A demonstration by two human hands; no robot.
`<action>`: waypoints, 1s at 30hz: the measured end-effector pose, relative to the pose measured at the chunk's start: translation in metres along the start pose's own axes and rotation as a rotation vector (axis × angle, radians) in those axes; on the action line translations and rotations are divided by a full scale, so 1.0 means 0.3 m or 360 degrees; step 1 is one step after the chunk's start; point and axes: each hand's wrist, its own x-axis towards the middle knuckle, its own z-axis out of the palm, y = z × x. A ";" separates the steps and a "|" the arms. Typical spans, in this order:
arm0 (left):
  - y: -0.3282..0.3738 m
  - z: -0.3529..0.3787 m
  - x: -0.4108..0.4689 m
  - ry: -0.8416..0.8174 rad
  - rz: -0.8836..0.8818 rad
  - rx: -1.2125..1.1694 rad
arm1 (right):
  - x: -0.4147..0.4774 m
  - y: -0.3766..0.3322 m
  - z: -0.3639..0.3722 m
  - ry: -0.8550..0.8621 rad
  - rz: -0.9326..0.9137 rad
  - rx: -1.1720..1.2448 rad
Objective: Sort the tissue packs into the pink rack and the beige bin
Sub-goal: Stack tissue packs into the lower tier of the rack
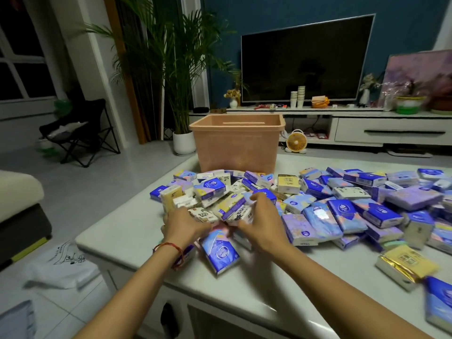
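Note:
A big heap of small tissue packs point(325, 204), blue, purple, white and yellow, covers the white table point(127, 231). The beige bin point(237, 143) stands upright at the table's far edge, behind the heap. My left hand point(186, 223) and my right hand point(259, 223) are pressed from both sides around a cluster of white and yellow packs point(227, 209) at the heap's left end. The fingers curl around the packs. A blue pack point(220, 250) lies just in front of my hands. No pink rack is in view.
A yellow pack with a gold end point(406, 265) lies alone near the front right. Beyond the table stand a TV point(305, 59) on a low white cabinet, a potted palm point(181, 77), a small fan and a folding chair point(80, 133). A sofa point(17, 199) is at the left.

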 end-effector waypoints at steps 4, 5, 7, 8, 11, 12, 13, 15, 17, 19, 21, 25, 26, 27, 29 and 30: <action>0.060 -0.049 -0.071 0.0178 0.0186 0.0008 | -0.047 0.020 -0.144 0.0027 0.0017 0.0175; 0.084 -0.054 -0.099 0.0210 0.0267 -0.0041 | -0.063 0.026 -0.185 0.0060 0.0036 0.0236; 0.148 -0.051 -0.171 0.0186 0.0411 -0.0138 | -0.106 0.039 -0.272 0.0129 0.0076 0.0362; 0.191 -0.038 -0.219 0.0134 0.0473 -0.0180 | -0.139 0.050 -0.324 0.0169 0.0104 0.0405; 0.308 0.031 -0.368 -0.0023 0.0674 -0.0382 | -0.259 0.100 -0.485 0.0252 0.0177 0.0414; 0.350 0.059 -0.419 -0.0082 0.0733 -0.0434 | -0.308 0.122 -0.546 0.0279 0.0180 0.0402; 0.389 0.095 -0.466 -0.0146 0.0783 -0.0482 | -0.363 0.146 -0.613 0.0312 0.0178 0.0381; 0.473 0.166 -0.567 -0.0301 0.0864 -0.0579 | -0.493 0.189 -0.758 0.0376 0.0208 0.0298; 0.560 0.231 -0.685 -0.0479 0.0968 -0.0687 | -0.655 0.224 -0.907 0.0462 0.0292 0.0188; 0.646 0.301 -0.821 -0.0681 0.1079 -0.0766 | -0.842 0.255 -1.039 0.0573 0.0429 0.0113; 0.730 0.375 -0.965 -0.0892 0.1137 -0.0822 | -1.022 0.288 -1.158 0.0729 0.0559 0.0108; 0.878 0.519 -1.221 -0.1081 0.1309 -0.0863 | -1.265 0.389 -1.351 0.1189 0.0776 -0.0002; 0.903 0.552 -1.268 -0.1109 0.1306 -0.0877 | -1.290 0.424 -1.385 0.1260 0.0810 -0.0043; 0.923 0.585 -1.309 -0.1116 0.1285 -0.0889 | -1.298 0.463 -1.411 0.1302 0.0844 -0.0058; 0.947 0.643 -1.361 -0.1089 0.1256 -0.0915 | -1.278 0.546 -1.451 0.1337 0.0867 -0.0051; 0.954 0.663 -1.376 -0.1073 0.1257 -0.0937 | -1.252 0.587 -1.464 0.1326 0.0861 -0.0049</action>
